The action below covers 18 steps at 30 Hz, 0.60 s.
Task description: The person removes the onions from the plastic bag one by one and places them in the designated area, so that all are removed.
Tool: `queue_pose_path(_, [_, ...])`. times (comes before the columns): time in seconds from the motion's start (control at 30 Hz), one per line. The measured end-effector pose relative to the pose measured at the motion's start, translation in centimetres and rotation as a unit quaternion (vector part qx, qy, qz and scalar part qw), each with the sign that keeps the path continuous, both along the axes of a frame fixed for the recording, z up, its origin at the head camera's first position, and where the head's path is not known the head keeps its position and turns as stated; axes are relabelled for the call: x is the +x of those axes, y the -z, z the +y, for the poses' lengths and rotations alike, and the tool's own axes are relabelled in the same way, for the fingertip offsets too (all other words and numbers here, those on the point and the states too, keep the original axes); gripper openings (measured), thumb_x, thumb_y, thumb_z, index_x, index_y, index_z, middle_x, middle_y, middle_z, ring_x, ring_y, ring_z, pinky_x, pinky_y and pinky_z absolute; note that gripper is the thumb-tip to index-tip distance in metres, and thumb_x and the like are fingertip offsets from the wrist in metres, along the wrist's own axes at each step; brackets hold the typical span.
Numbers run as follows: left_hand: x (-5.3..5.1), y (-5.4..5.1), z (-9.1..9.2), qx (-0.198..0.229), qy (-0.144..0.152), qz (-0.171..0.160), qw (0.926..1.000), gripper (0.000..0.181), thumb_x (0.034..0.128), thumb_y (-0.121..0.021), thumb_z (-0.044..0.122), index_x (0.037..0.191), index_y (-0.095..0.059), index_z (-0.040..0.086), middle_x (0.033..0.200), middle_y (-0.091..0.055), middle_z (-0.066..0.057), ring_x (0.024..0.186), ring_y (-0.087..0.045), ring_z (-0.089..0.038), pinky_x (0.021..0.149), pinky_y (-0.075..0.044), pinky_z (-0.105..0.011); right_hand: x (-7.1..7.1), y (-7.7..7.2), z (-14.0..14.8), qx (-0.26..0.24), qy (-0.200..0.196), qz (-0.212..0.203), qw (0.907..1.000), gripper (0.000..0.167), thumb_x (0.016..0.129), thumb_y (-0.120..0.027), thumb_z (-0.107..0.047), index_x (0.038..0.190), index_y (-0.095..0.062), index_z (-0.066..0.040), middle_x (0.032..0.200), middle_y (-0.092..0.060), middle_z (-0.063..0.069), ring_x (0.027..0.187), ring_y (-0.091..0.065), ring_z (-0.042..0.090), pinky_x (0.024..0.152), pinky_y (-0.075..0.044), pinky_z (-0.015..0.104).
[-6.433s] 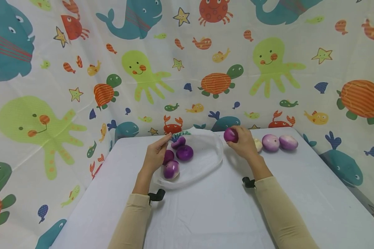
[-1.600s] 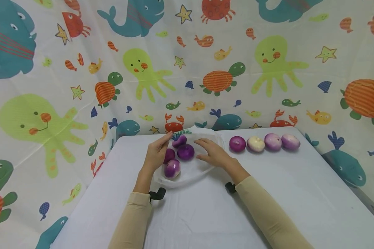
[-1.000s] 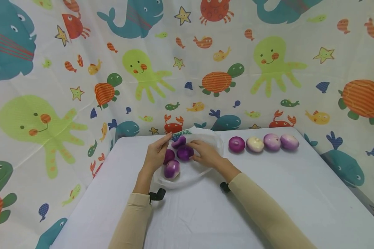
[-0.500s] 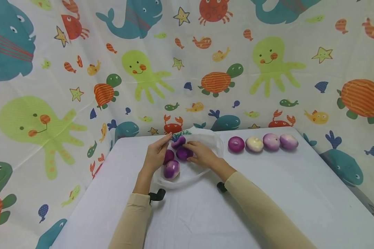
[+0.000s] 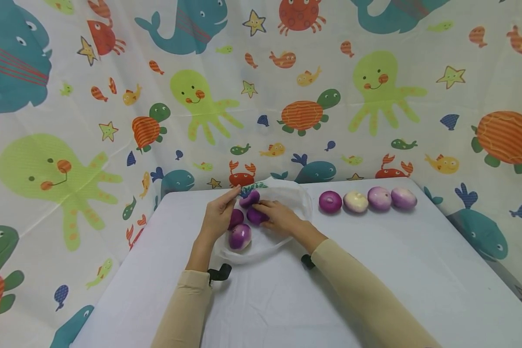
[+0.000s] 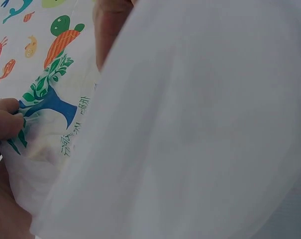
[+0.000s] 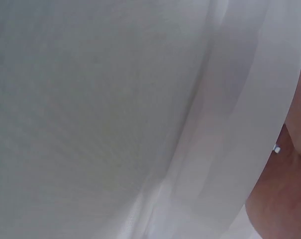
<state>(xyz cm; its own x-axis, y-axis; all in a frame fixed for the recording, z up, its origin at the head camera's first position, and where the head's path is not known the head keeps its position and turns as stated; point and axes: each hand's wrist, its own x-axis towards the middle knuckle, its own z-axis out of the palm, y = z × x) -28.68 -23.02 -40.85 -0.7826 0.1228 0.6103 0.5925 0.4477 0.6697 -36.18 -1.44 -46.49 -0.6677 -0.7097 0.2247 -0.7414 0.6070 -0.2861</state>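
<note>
A thin white plastic bag (image 5: pixel 287 246) lies with its mouth spread wide, a green and blue print on its far side. My left hand (image 5: pixel 217 215) holds the bag's left edge; in the left wrist view its fingers (image 6: pixel 6 119) lie against the printed plastic. Inside, my right hand (image 5: pixel 280 217) grips a dark red onion (image 5: pixel 255 216), partly covering it. Around that one sit more red onions: a paler one (image 5: pixel 240 237) in front, one (image 5: pixel 236 219) beside the left hand, and an oddly shaped purple one (image 5: pixel 249 198) behind. Bag plastic blocks most of both wrist views.
On the white table (image 5: pixel 287 309), right of the bag, a row runs along the back: a red onion (image 5: pixel 330 202), a cream-white bulb (image 5: pixel 355 202), and two pale purple onions (image 5: pixel 379 198). Behind the table hangs a curtain (image 5: pixel 261 87) printed with sea animals.
The red onion held earlier by my right hand now sits at the row's left end. That hand has moved left into the bag and closed round another onion. My left hand stays put.
</note>
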Motion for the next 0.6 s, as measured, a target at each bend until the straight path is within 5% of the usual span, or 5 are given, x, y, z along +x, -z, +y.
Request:
queue_pose_path(0.2, [-1.6, 1.7, -0.8, -0.002, -0.005, 0.012, 0.9999, 0.037, 0.1032, -0.050, -0.011, 0.138, -0.063, -0.006, 0.144, -0.061, -0.023, 0.141, -0.054, -0.037, 0.115, -0.039, -0.011, 0.4, -0.4, -0.1, -0.033, -0.027, 0.006, 0.9991, 0.058, 0.096, -0.077, -0.017, 0.149, -0.054, -0.008, 0.151, -0.056, 0.014, 0.139, -0.053, 0.035, 0.123, -0.042, 0.049])
queue_pose_path(0.6, [-1.8, 1.8, -1.4, -0.023, -0.006, 0.012, 0.9996, 0.039, 0.1051, -0.052, -0.004, 0.141, -0.064, 0.004, 0.146, -0.063, -0.011, 0.141, -0.056, -0.028, 0.116, -0.045, -0.024, 0.8, -0.5, -0.1, -0.007, -0.004, -0.006, 0.9999, 0.062, 0.095, -0.078, -0.024, 0.151, -0.054, -0.014, 0.146, -0.054, 0.016, 0.125, -0.058, 0.034, 0.113, -0.052, 0.044])
